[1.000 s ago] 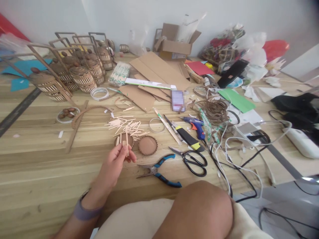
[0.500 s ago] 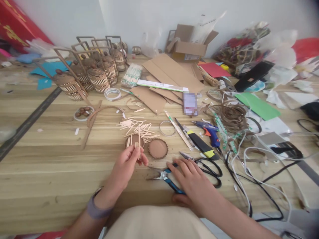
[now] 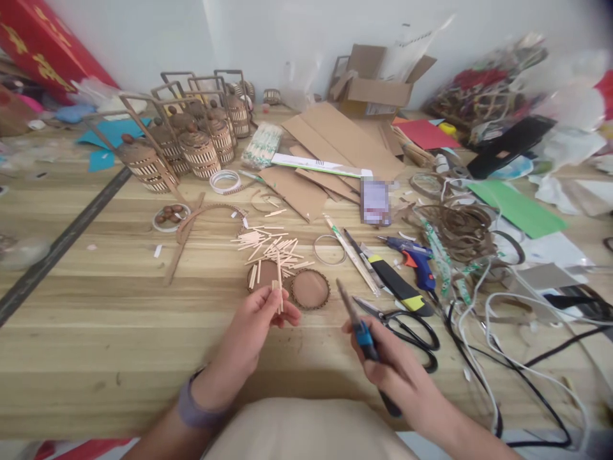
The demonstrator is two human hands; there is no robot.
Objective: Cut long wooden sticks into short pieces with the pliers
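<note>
Pinched between the thumb and fingers of my left hand [image 3: 261,319] are a few thin wooden sticks [image 3: 278,281], one of them standing up longer than the rest. My right hand [image 3: 390,361] is wrapped round a pair of pliers [image 3: 363,335] with blue and black handles, jaws pointing up and away from me. Just beyond my left hand lie two round brown discs with raised rims, the left disc [image 3: 263,275] with some sticks on it and the right disc [image 3: 310,289] bare. A loose pile of short sticks [image 3: 278,252] spreads behind them.
Scissors [image 3: 412,329], a utility knife [image 3: 400,284] and a blue glue gun [image 3: 412,252] lie right of the discs. Cables [image 3: 479,377] trail along the right side. Several small woven lanterns [image 3: 198,153] stand at the back left, near cardboard sheets [image 3: 340,137].
My right hand has picked up the pliers from the table and turned them so the jaws point away. My left hand still holds the sticks. The view has shifted slightly.
</note>
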